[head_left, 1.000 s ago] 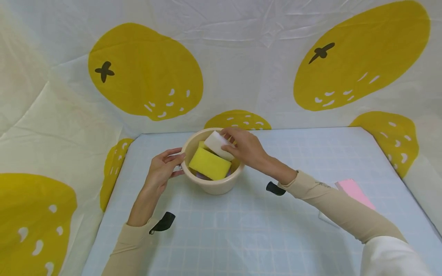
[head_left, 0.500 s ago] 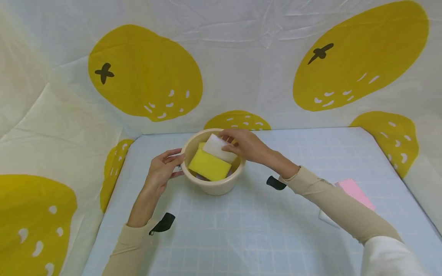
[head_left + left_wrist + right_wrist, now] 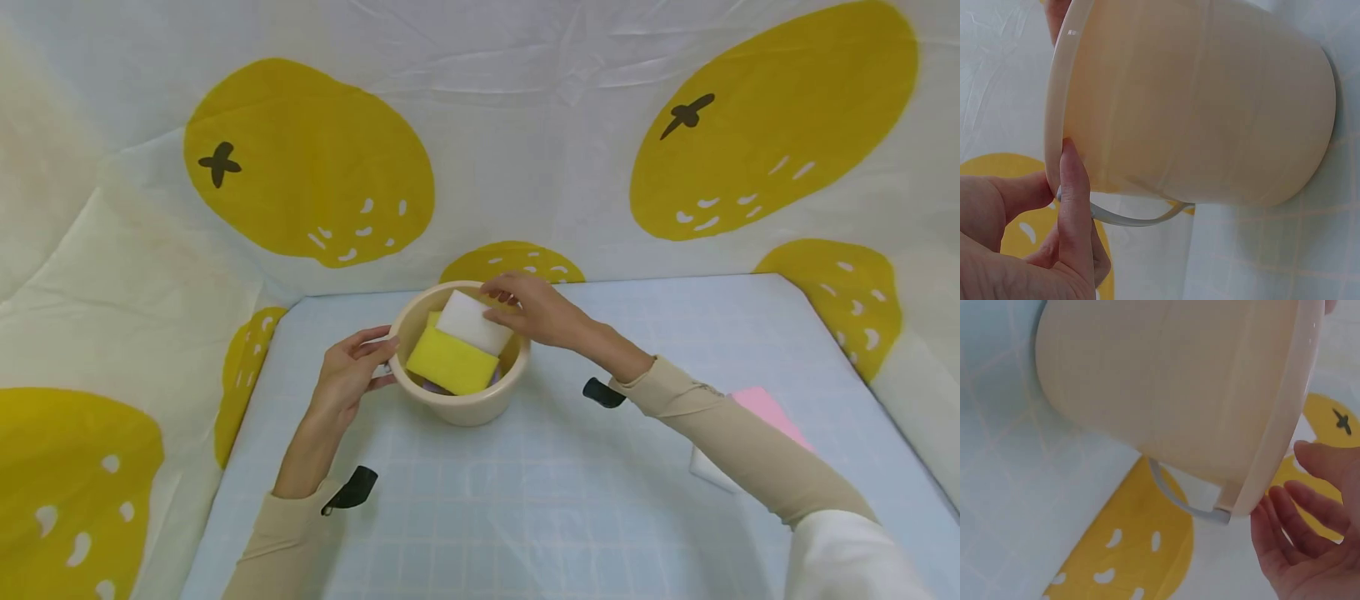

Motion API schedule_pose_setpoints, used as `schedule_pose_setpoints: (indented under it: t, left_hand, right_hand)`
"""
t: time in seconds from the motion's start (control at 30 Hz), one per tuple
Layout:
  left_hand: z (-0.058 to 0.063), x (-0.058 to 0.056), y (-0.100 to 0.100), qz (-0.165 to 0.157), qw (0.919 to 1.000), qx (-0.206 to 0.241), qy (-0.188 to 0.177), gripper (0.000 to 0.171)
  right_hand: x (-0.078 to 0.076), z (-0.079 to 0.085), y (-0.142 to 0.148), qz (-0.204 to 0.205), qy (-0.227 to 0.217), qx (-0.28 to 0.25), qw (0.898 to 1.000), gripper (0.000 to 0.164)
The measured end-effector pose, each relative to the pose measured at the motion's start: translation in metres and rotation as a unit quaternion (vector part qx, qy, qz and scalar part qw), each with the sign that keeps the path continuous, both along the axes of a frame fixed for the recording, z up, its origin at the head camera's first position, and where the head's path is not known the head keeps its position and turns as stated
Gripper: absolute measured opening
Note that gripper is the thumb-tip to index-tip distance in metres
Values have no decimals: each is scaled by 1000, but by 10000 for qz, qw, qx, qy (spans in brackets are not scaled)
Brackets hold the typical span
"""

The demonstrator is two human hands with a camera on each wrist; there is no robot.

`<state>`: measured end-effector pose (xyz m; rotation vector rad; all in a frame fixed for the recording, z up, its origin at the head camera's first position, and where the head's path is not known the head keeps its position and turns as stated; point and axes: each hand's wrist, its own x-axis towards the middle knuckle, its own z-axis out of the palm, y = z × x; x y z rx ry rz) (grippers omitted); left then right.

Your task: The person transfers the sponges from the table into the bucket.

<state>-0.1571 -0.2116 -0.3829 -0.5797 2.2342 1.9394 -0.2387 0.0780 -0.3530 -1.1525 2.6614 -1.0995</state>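
Note:
A cream bucket (image 3: 468, 410) stands on the table at the centre of the head view. Inside it, a white sponge (image 3: 471, 323) lies on a yellow sponge (image 3: 452, 360), with more yellow and a bit of purple beneath. My left hand (image 3: 343, 377) grips the bucket's rim on the left, thumb and fingers on either side of it in the left wrist view. Over the right part of the rim is my right hand (image 3: 543, 315), its fingers loosely bent and its thumb near the white sponge's edge. A grey handle (image 3: 1141, 220) hangs on the bucket's far side.
A pink flat piece (image 3: 768, 414) and a white one (image 3: 712, 471) lie on the table at the right, partly behind my right forearm. The table (image 3: 480, 517) has a pale blue checked cover. A cloth wall with a yellow fruit print (image 3: 311, 158) rises behind.
The white sponge has come down from a tilt to lie flatter on the yellow sponge. My right hand's fingers have loosened from it. My left hand has stayed on the rim.

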Motion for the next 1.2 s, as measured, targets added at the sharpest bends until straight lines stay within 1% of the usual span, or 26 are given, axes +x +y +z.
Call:
schedule_pose_setpoints:
  t: [0.1,0.17,0.47,0.6,0.8,1.0,1.2]
  left_hand:
    - [0,1,-1,-10,10000,4,28,51]
    - [0,1,-1,-12,10000,29,44,51]
    - [-1,2,1,58,10000,-45,-11,50]
    - [1,2,1,25,10000,-30,7,51]
    - [0,1,0,1,10000,-23,9,52]
    - [-2,-1,0,-5,10000,-75,10,49]
    - [-2,-1,0,27,9999,-100,-27,48]
  right_hand:
    - [-1,0,9,5,55,-202,9998,36]
    - [0,0,16,-49,39,-248,9997,37]
    - [5,-1,48,-318,-72,-169,9993,38]
    - [7,-2,63,-450,-66,-116,9989,37]
    - [13,-6,84,-668,-148,-163,9975,36]
    - [19,-12,104,-886,-164,-126,9959,33]
    - [26,-17,124,-1078,-170,-79,9940,32]
